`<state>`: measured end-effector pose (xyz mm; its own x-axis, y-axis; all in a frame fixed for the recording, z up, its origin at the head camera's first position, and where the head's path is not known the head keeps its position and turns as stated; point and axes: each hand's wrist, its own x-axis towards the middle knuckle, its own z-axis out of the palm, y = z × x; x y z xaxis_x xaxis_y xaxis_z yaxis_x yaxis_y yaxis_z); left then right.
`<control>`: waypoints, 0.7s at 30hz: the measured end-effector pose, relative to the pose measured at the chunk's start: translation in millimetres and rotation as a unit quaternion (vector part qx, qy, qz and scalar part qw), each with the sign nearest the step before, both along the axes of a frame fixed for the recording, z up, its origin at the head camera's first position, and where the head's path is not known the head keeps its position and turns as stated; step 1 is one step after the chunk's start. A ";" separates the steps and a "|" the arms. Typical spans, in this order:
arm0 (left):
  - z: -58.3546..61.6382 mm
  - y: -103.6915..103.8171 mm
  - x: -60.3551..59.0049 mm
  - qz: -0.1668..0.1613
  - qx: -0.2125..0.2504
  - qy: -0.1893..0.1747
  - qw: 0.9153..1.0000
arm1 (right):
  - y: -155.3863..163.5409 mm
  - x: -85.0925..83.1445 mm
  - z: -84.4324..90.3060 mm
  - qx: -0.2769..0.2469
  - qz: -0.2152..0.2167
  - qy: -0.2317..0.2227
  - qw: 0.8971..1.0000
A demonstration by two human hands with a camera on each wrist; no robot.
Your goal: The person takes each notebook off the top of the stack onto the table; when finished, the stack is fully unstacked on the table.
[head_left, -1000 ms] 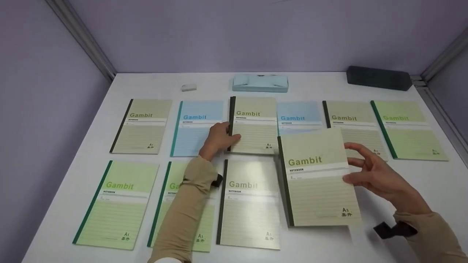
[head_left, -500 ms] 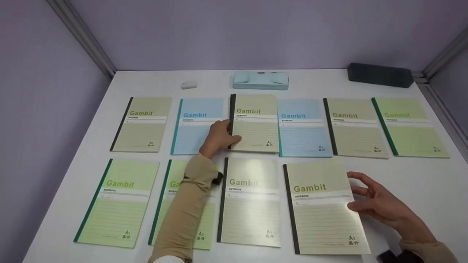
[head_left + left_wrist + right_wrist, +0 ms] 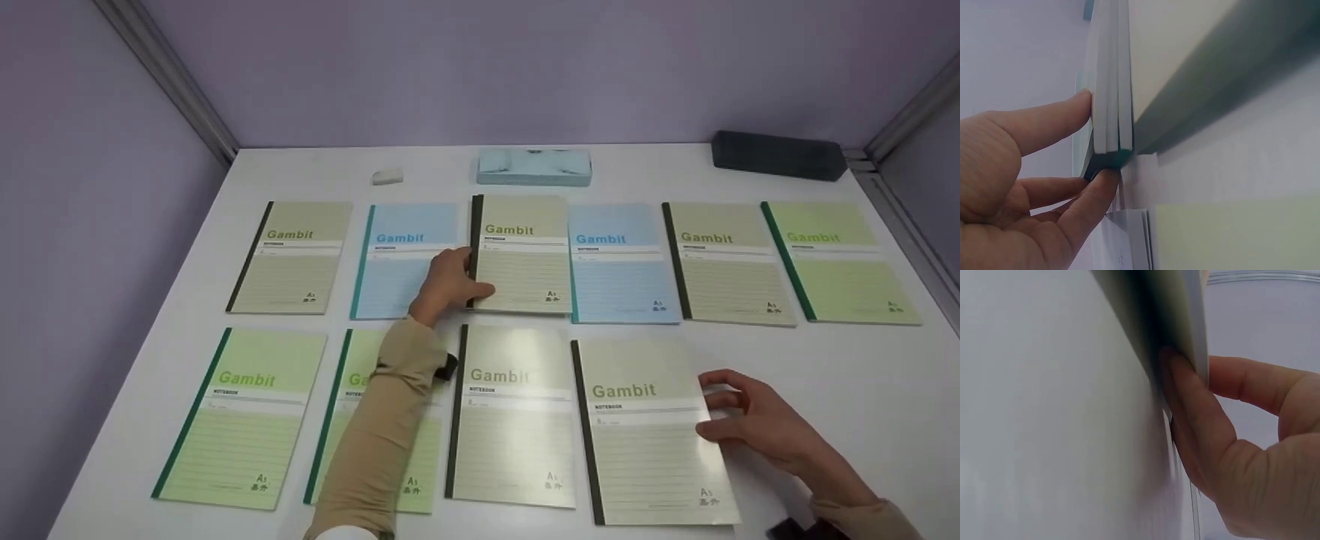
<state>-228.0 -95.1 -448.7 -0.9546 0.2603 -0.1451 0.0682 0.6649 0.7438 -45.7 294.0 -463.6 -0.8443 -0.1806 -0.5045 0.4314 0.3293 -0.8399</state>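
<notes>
My left hand point(image 3: 457, 279) grips the dark spine of a beige Gambit notebook stack point(image 3: 525, 259) in the middle of the back row. In the left wrist view, the fingers point(image 3: 1061, 115) pinch the spine corner of three stacked notebooks point(image 3: 1109, 101). My right hand point(image 3: 720, 412) holds the right edge of another beige notebook point(image 3: 645, 435), which lies in the front row. The right wrist view shows the fingers point(image 3: 1196, 410) tucked under that notebook's edge point(image 3: 1188, 320).
Beige point(image 3: 292, 256), blue point(image 3: 397, 262), blue point(image 3: 619, 262), beige point(image 3: 724, 262) and green point(image 3: 836, 262) notebooks fill the back row. Green point(image 3: 240, 416) and beige point(image 3: 514, 416) ones lie in front. A pale blue case point(image 3: 534, 167), an eraser point(image 3: 388, 178) and a dark case point(image 3: 776, 156) sit at the back of the white table point(image 3: 825, 360).
My right hand brought the beige notebook down from above the back row to the front row, then shifted it slightly left beside the other beige one. The left hand stayed still.
</notes>
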 end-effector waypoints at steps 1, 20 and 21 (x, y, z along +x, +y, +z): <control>-0.2 0.1 0.0 0.000 0.001 0.000 1.000 | -0.4 0.2 0.0 0.002 -0.002 0.003 1.000; 0.4 -0.2 0.1 0.008 -0.011 -0.023 1.000 | -1.7 3.1 11.9 0.220 0.084 0.045 0.971; 0.3 -0.4 0.1 0.008 -0.013 -0.023 1.000 | -0.7 1.0 13.5 0.223 0.100 0.058 0.968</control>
<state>-227.9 -95.4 -448.4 -0.9506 0.2406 -0.1962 0.0233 0.6854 0.7277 -44.8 293.3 -450.1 -0.8705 -0.1329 -0.4739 0.2329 0.7370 -0.6345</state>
